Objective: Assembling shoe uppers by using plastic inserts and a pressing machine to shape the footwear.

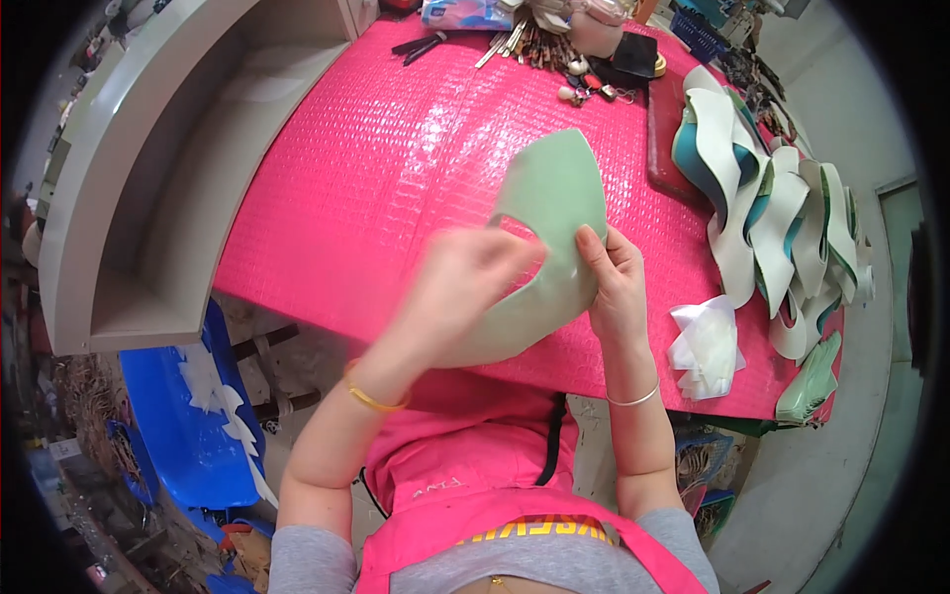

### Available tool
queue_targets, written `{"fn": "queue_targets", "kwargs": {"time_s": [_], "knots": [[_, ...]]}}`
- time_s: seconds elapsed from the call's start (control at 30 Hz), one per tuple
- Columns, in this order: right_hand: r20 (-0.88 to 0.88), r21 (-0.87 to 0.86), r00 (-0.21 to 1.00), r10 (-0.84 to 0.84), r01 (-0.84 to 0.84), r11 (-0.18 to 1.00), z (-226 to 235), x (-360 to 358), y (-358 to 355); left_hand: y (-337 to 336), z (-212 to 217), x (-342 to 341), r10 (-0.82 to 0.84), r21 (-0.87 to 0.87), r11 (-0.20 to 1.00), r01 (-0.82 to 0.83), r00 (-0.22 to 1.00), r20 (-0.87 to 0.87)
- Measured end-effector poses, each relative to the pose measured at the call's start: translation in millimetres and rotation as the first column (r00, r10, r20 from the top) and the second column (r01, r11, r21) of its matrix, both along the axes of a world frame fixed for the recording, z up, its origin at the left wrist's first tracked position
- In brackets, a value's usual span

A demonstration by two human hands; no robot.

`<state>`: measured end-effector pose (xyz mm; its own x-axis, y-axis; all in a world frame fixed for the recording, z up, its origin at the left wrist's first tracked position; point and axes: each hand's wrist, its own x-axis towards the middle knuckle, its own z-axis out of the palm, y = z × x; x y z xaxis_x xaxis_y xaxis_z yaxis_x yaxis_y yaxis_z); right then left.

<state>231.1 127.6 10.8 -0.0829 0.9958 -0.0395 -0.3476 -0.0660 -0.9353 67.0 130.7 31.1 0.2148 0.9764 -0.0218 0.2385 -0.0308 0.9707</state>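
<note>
A pale green, curved flat piece, like a shoe upper cut from sheet material, is held up over the pink table. My right hand grips its right edge, thumb on top and fingers behind. My left hand is at the piece's inner cut-out edge, its fingers curled and smeared by motion. Whether it pinches anything there, I cannot tell. Beside my right hand lies a small pile of thin white pieces. Farther right, several white and green curved pieces overlap in a heap.
Pink glossy sheeting covers the table. A grey shelf unit stands along the left, with a blue plastic chair below it. A dark red board lies at the back right. More green pieces sit at the right corner.
</note>
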Motion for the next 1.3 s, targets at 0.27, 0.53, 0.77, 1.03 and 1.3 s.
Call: {"fn": "queue_targets", "kwargs": {"time_s": [0.27, 0.53, 0.77, 1.03, 1.3], "knots": [[0.245, 0.154, 0.955, -0.168, 0.133, 0.979, 17, -9, 11, -10, -14, 24, 0.02, 0.1, 0.995, -0.019, 1.0, -0.008], [0.326, 0.125, 0.945, 0.02, -0.064, 0.99, 27, -1, 37, -39, -22, 11, 0.128, 0.222, 0.967, -0.127, 0.992, 0.01], [0.483, 0.017, 0.859, 0.172, -0.206, 0.978, 34, -3, 55, -95, -61, -21, 0.003, -0.191, 0.981, 0.034, 0.981, 0.194], [0.0, 0.184, 0.715, 0.699, -0.687, 0.703, 39, 2, 16, -96, -55, 7, 0.112, -0.163, 0.986, 0.014, 0.668, 0.736], [0.866, -0.017, -0.298, -0.402, -0.82, 0.572, 9, 10, 13, -58, -43, -60, 0.41, 0.546, 0.779, -0.308, 0.909, -0.072]]}}
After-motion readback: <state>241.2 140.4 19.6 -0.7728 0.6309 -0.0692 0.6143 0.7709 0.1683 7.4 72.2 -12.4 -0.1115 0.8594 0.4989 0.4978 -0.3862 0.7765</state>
